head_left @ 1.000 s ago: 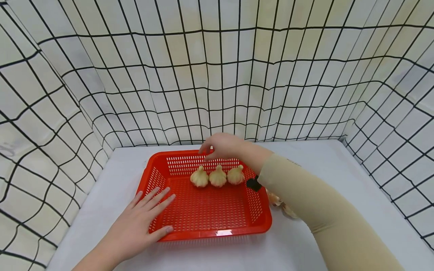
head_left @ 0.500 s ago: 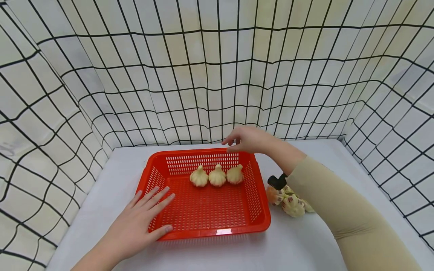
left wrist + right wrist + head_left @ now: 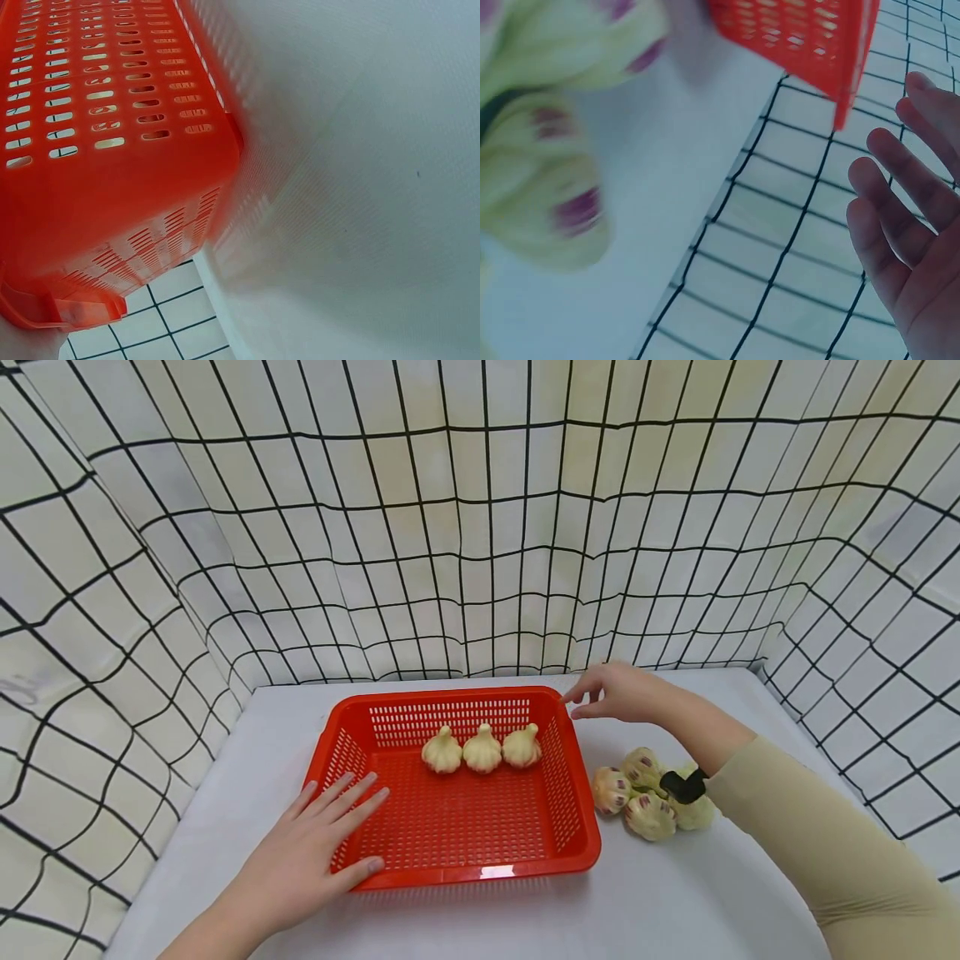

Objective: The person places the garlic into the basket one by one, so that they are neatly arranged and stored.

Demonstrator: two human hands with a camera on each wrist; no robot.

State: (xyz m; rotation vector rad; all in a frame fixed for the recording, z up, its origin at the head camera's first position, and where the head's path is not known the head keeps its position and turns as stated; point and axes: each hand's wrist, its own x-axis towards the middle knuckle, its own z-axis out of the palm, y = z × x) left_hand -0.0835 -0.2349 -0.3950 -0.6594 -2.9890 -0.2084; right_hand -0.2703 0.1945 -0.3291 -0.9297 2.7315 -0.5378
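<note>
I read this as a gap between grasps: three garlic bulbs (image 3: 482, 751) sit inside the red basket (image 3: 423, 879), the left hand (image 3: 296, 858) lies spread over its left side, and the relaxed right hand (image 3: 618, 692) grips nothing by the back right corner. Picking from the bulb cluster (image 3: 649, 817) outside would call for lowering that hand; the black wrist piece (image 3: 684, 786) hides part of one bulb.

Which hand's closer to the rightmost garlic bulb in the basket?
Right. The right hand is right of that garlic bulb, beside the red plastic basket; the left hand is farther off, at the basket's left side.
</note>
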